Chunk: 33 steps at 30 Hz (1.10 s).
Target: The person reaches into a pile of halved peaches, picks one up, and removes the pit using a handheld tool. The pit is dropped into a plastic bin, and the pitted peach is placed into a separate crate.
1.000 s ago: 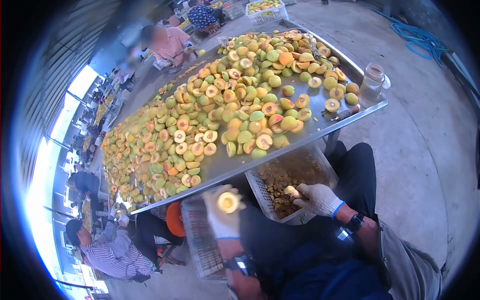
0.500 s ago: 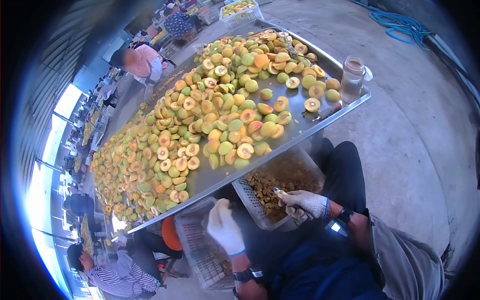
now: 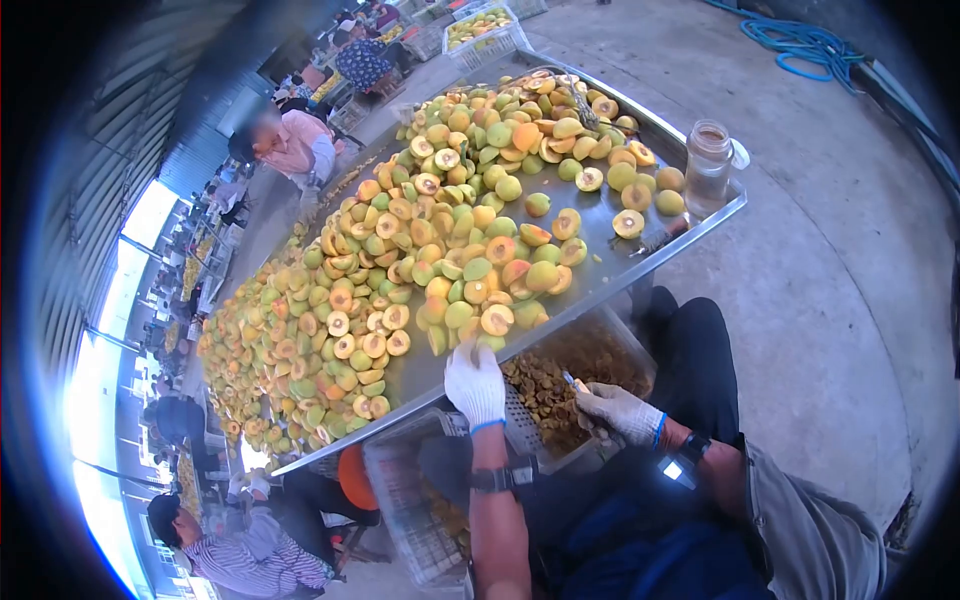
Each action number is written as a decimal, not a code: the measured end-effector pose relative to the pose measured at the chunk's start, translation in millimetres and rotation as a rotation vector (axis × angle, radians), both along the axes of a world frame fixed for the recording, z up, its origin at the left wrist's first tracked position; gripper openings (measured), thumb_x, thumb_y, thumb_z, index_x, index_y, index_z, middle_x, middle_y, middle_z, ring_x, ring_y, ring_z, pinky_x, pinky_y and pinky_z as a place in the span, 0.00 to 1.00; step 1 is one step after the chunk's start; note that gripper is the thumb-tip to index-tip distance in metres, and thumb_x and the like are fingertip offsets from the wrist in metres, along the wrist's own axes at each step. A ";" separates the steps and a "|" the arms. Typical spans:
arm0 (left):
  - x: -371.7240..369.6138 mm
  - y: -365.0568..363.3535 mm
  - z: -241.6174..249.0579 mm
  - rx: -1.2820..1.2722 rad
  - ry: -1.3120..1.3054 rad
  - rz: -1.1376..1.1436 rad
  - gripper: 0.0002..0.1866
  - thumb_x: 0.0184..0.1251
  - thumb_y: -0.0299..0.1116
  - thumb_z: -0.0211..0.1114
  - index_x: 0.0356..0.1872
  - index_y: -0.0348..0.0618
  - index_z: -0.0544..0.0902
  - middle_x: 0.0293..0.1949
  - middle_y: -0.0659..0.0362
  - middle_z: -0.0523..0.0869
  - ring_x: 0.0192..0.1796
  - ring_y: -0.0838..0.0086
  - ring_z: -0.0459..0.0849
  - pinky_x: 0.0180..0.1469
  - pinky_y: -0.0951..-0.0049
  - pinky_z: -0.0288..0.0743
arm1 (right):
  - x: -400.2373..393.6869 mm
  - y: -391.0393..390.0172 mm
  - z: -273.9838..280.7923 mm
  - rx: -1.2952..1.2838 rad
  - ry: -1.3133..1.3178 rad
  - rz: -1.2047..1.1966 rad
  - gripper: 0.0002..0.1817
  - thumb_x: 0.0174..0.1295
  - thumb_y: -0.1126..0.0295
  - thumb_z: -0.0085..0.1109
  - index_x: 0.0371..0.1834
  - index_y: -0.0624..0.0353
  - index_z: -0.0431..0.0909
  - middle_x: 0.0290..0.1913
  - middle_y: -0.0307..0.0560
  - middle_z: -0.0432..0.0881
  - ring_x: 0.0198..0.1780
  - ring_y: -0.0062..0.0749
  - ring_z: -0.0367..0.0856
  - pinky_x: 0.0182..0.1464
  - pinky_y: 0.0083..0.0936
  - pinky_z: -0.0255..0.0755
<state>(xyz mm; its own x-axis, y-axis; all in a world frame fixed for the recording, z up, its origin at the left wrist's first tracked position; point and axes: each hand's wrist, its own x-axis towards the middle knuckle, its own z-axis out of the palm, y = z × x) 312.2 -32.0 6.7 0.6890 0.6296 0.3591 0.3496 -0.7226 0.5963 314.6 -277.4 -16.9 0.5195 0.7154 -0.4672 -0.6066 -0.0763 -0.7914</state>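
My left hand (image 3: pixel 475 385), in a white knit glove, reaches over the tray's near edge. Its fingers are stretched out, the tips right at a greenish peach half (image 3: pixel 490 342) at the front of the heap. In my gloved right hand (image 3: pixel 618 413) is a small hand tool (image 3: pixel 574 382) with a pale handle, its tip showing past the fingers. That hand hovers above a crate (image 3: pixel 522 425) holding brown pits and scraps (image 3: pixel 545 395). Halved yellow peaches (image 3: pixel 400 255) cover much of the sloping metal tray (image 3: pixel 620 270), several with cut faces up.
A clear jar (image 3: pixel 709 165) stands at the tray's right corner. Another crate (image 3: pixel 400 510) is below my left arm. Across the tray works a person in pink (image 3: pixel 300 145); someone in stripes (image 3: pixel 245 560) sits at lower left. A blue hose (image 3: pixel 800 45) lies on the floor.
My left hand has moved up and forward from above the left crate to the fruit at the tray's edge. My right hand keeps the tool over the scraps. The view has shifted slightly.
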 end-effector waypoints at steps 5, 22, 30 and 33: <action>64.8 22.0 -30.4 0.241 0.377 0.034 0.23 0.65 0.54 0.67 0.44 0.43 0.90 0.43 0.44 0.91 0.49 0.46 0.89 0.54 0.47 0.80 | -3.6 0.7 -8.1 -0.019 -0.002 0.055 0.25 0.80 0.41 0.50 0.40 0.53 0.75 0.24 0.32 0.73 0.18 0.16 0.70 0.20 0.18 0.64; -9.5 -35.2 16.1 -1.088 -0.302 -0.233 0.18 0.77 0.37 0.65 0.60 0.37 0.81 0.48 0.53 0.87 0.40 0.76 0.83 0.40 0.72 0.78 | -4.3 -16.2 22.7 0.049 -0.306 0.012 0.17 0.79 0.54 0.57 0.44 0.59 0.78 0.30 0.33 0.75 0.31 0.16 0.73 0.34 0.22 0.70; -58.1 -81.7 13.7 -1.374 -0.457 -0.307 0.21 0.87 0.46 0.51 0.63 0.40 0.76 0.58 0.50 0.85 0.56 0.66 0.84 0.63 0.63 0.77 | -14.1 -4.4 68.2 -0.112 -0.650 -0.135 0.17 0.72 0.58 0.64 0.54 0.59 0.80 0.33 0.55 0.86 0.34 0.43 0.86 0.40 0.37 0.78; -61.4 -92.5 15.2 -1.549 -0.552 -0.302 0.24 0.88 0.49 0.50 0.68 0.39 0.74 0.63 0.49 0.82 0.64 0.62 0.81 0.71 0.59 0.73 | -14.0 5.9 70.5 -0.137 -0.771 -0.274 0.19 0.68 0.60 0.67 0.58 0.57 0.81 0.37 0.61 0.88 0.40 0.56 0.89 0.43 0.43 0.80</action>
<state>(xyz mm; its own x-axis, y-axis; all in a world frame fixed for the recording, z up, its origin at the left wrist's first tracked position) 250.8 -124.5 21.9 0.8549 0.4748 -0.2092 -0.1638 0.6295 0.7595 300.6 -271.6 53.6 0.8773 0.4796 0.0171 0.0909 -0.1309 -0.9872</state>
